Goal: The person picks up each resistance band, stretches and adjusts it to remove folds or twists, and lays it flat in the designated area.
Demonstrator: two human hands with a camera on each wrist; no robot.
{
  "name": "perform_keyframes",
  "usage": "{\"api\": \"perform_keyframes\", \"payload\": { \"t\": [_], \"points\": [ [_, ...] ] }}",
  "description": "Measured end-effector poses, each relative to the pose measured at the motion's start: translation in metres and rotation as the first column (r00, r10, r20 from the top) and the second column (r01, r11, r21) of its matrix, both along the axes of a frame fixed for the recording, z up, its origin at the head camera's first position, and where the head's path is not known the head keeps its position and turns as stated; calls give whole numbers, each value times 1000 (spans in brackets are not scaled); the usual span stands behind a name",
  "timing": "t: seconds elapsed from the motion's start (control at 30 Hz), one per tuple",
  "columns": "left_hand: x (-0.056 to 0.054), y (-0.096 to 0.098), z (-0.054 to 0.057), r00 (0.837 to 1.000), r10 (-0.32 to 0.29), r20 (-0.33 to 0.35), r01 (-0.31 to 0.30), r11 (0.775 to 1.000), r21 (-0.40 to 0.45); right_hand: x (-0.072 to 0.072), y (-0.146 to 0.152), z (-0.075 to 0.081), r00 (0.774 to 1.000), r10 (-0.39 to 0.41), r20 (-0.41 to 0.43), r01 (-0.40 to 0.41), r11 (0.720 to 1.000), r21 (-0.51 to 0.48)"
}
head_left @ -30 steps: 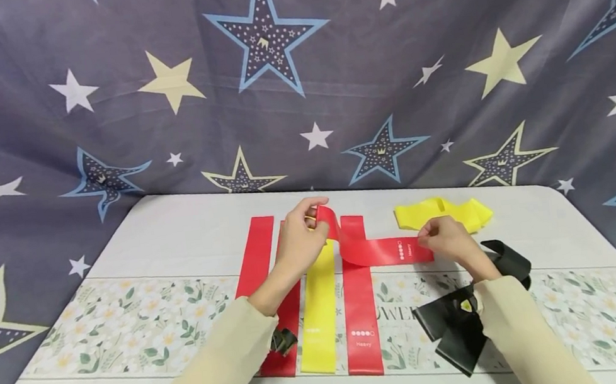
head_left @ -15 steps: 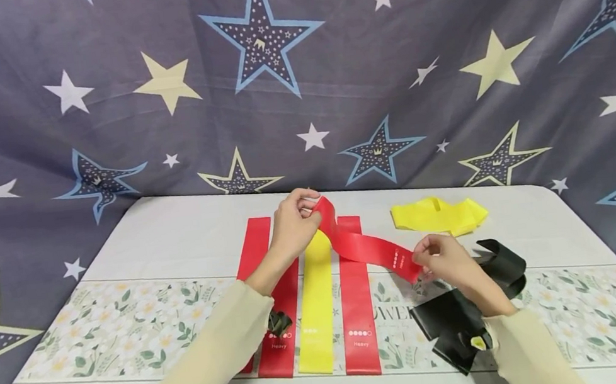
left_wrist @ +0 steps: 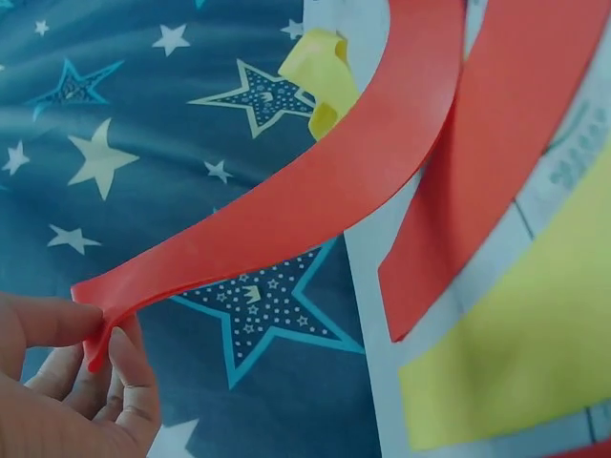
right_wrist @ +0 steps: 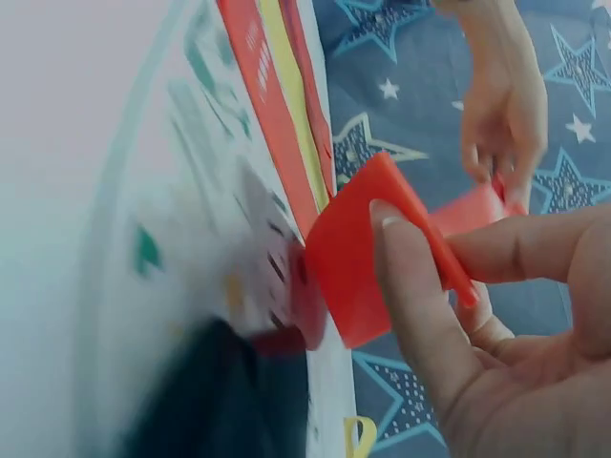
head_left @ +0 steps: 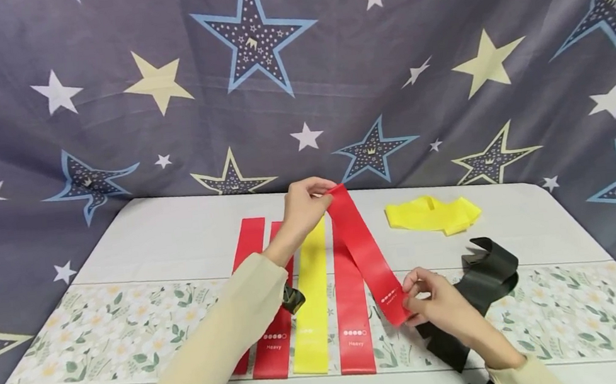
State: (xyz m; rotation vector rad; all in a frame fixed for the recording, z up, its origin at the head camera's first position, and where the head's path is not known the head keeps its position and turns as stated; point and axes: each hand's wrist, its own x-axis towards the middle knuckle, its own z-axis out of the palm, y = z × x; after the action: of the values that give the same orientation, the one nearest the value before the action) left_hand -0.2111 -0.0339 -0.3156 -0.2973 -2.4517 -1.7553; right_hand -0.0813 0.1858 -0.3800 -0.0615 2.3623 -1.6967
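My left hand (head_left: 305, 206) pinches the far end of a red resistance band (head_left: 364, 246) between thumb and fingers, raised over the back of the table. Nearer to me, my right hand (head_left: 437, 305) pinches its other end, by the white "Heavy" print. The held band slants between them, stretched out straight. Under and beside it lies a flat red band (head_left: 353, 326), partly covered by the held one. A flat yellow band (head_left: 310, 299) lies left of that, then two more red bands (head_left: 271, 351). In the right wrist view, the thumb presses on the folded red end (right_wrist: 348, 258).
A loosely bunched yellow band (head_left: 433, 214) lies at the back right of the white table (head_left: 187, 231). A black band (head_left: 488, 273) lies crumpled beside and partly behind my right hand. A starred curtain (head_left: 277, 126) hangs behind the table.
My right hand has drawn its end of the red band down towards me. My left hand has risen and moved slightly back, and the curved band has become straight.
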Motion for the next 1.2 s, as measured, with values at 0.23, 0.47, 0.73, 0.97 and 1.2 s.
{"api": "perform_keyframes", "payload": {
  "t": [0.23,0.47,0.73,0.97,1.2],
  "points": [
    [-13,18,-4,1000,-10,22,10,1000,-19,17,-8,-6,989,141,-36,-139,990,34],
    [-22,40,-15,999,-20,34,20,1000,2,24,-10,-5,971,234,-60,-225,966,124],
    [-35,59,-31,1000,-4,5,4,999,-38,33,-10,-6,964,258,-71,-244,956,164],
    [-39,67,-41,1000,-21,-3,21,997,-76,37,-3,-10,959,281,-44,-266,942,205],
    [-40,76,-51,998,-50,-32,45,989,-142,40,3,-16,940,333,-73,-308,922,235]
  ]
}}
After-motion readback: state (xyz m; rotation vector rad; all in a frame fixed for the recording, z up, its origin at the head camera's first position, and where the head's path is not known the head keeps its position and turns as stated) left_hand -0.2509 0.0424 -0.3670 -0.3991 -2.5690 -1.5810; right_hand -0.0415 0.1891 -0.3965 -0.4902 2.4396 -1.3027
